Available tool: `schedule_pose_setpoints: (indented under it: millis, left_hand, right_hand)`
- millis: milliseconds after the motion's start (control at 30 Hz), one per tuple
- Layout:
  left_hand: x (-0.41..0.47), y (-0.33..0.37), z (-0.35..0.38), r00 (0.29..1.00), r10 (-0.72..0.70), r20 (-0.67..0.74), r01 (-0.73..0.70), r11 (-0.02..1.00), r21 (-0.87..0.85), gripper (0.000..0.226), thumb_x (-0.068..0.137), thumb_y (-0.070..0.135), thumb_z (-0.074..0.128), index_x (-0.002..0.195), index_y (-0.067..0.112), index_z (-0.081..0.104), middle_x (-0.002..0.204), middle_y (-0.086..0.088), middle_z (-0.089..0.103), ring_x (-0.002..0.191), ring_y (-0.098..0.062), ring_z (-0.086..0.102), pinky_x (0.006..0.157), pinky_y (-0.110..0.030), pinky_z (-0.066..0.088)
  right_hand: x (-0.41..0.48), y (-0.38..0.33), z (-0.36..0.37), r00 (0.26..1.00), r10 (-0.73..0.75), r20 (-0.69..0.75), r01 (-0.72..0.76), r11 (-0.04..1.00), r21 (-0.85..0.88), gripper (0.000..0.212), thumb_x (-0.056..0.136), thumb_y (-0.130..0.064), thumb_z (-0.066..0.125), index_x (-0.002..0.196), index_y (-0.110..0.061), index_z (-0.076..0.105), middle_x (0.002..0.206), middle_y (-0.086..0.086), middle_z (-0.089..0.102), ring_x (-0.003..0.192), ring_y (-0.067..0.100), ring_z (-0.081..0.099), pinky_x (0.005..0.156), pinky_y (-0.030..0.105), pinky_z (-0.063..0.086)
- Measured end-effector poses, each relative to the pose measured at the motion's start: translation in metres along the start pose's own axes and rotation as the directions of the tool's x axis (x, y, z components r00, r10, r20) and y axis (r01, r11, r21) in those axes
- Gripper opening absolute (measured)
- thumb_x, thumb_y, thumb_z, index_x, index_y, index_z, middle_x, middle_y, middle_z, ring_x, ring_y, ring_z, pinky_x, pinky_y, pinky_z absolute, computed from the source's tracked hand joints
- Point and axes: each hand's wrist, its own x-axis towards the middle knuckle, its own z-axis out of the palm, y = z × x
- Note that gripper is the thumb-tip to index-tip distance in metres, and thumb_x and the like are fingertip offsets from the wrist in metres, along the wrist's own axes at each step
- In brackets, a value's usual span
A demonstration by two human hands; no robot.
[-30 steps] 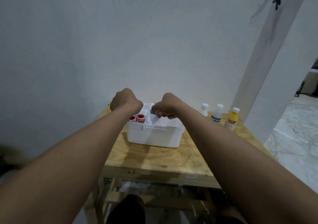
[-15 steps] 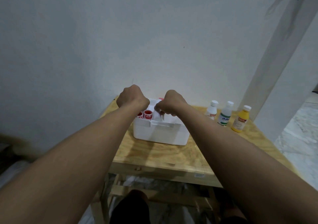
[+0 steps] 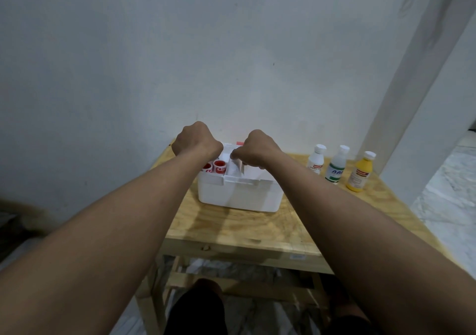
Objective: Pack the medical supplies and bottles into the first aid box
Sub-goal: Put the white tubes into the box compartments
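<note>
A white first aid box (image 3: pixel 239 195) stands open on the wooden table (image 3: pixel 231 229). Two red-and-white tape rolls (image 3: pixel 219 165) sit in its left compartment. My right hand (image 3: pixel 257 149) hovers over the middle of the box, thumb and fingers pinched on a white packet (image 3: pixel 235 168) that stands in the centre compartment. My left hand (image 3: pixel 197 140) is curled into a fist over the box's back left corner; its fingers and what they touch are hidden. To the right of the box stand a white bottle (image 3: pixel 316 159), a clear bottle with a green label (image 3: pixel 337 164) and a yellow bottle (image 3: pixel 360 172).
The table stands against a white wall, with a wall corner and a marble floor (image 3: pixel 448 190) to the right. The three bottles stand in a row near the table's far right edge. My knees (image 3: pixel 198 306) show below the table's front edge.
Both hands stay over the box. The right hand has sunk a little with the white packet, which now sits deeper in the centre compartment. My head has shifted, so the table appears further right.
</note>
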Motion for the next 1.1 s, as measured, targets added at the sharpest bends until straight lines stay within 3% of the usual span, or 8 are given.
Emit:
schedule_pose_setpoints:
  millis: [133,267,367,433,533,833,1000,1100]
  left_hand:
    - [-0.005,0.007,-0.003,0.995,0.09,-0.035,-0.089,0.996,0.011,0.014,0.082,0.023,0.066,0.075,0.011,0.063,0.08,-0.006,0.069,0.07,-0.025,0.063,0.062,-0.03,0.047]
    - [-0.018,0.023,-0.003,0.954,0.294,-0.063,-0.295,0.956,-0.009,0.028,0.093,0.032,0.057,0.109,0.014,0.072,0.107,-0.006,0.072,0.097,-0.031,0.066,0.084,-0.037,0.05]
    - [-0.032,0.041,0.0,0.916,0.396,-0.061,-0.399,0.916,-0.039,0.043,0.097,0.037,0.053,0.133,0.016,0.062,0.128,-0.008,0.067,0.118,-0.031,0.06,0.096,-0.039,0.049]
    - [-0.042,0.055,0.003,0.891,0.453,-0.033,-0.454,0.89,-0.049,0.047,0.098,0.037,0.05,0.139,0.015,0.057,0.136,-0.008,0.063,0.126,-0.03,0.055,0.101,-0.039,0.045]
    - [-0.062,0.077,0.007,0.842,0.54,0.011,-0.538,0.841,-0.052,0.047,0.1,0.034,0.048,0.141,0.012,0.055,0.138,-0.01,0.061,0.13,-0.031,0.051,0.105,-0.038,0.038]
    - [-0.131,0.124,0.054,0.69,0.716,0.108,-0.713,0.698,-0.068,0.034,0.101,0.029,0.045,0.119,0.01,0.066,0.124,-0.01,0.065,0.133,-0.03,0.042,0.103,-0.038,0.034]
    - [-0.158,0.133,0.091,0.695,0.682,0.228,-0.666,0.73,-0.15,0.022,0.095,0.024,0.047,0.075,0.022,0.054,0.099,-0.012,0.063,0.091,-0.031,0.058,0.067,-0.034,0.037]
    - [-0.164,0.132,0.107,0.736,0.626,0.257,-0.598,0.78,-0.186,0.02,0.095,0.03,0.046,0.093,0.019,0.062,0.099,-0.01,0.066,0.079,-0.028,0.054,0.064,-0.033,0.038]
  right_hand:
    - [0.0,0.009,-0.008,0.994,-0.012,-0.107,0.014,1.0,0.025,0.031,0.085,-0.021,0.06,0.064,-0.013,0.039,0.06,0.002,0.043,0.053,0.02,0.041,0.049,0.027,0.034]
    - [-0.01,0.025,-0.027,0.986,-0.035,-0.163,0.026,0.998,-0.058,0.028,0.085,-0.018,0.054,0.063,-0.014,0.037,0.062,0.002,0.042,0.061,0.025,0.044,0.05,0.028,0.03]
    - [-0.019,0.042,-0.044,0.984,-0.037,-0.176,0.016,0.992,-0.122,0.017,0.088,-0.022,0.052,0.095,-0.009,0.062,0.095,0.008,0.063,0.091,0.031,0.061,0.068,0.034,0.051]
    - [-0.025,0.058,-0.055,0.981,-0.025,-0.194,-0.005,0.988,-0.155,0.036,0.09,-0.023,0.053,0.121,-0.006,0.061,0.119,0.009,0.065,0.11,0.03,0.062,0.085,0.037,0.052]
    - [-0.037,0.084,-0.07,0.978,0.002,-0.208,-0.046,0.977,-0.209,0.041,0.091,-0.025,0.054,0.128,-0.007,0.057,0.129,0.01,0.062,0.115,0.03,0.059,0.089,0.037,0.051]
    - [-0.073,0.156,-0.094,0.968,0.123,-0.218,-0.171,0.961,-0.217,0.034,0.089,-0.022,0.055,0.119,-0.009,0.06,0.117,0.009,0.065,0.109,0.027,0.06,0.084,0.033,0.048]
    - [-0.085,0.192,-0.086,0.976,0.147,-0.16,-0.176,0.967,-0.185,0.033,0.09,-0.026,0.055,0.119,-0.011,0.062,0.117,0.01,0.067,0.099,0.029,0.061,0.081,0.036,0.052]
    - [-0.088,0.205,-0.08,0.986,0.129,-0.109,-0.148,0.971,-0.188,0.041,0.097,-0.029,0.055,0.133,-0.01,0.058,0.131,0.011,0.063,0.116,0.029,0.06,0.092,0.037,0.05]
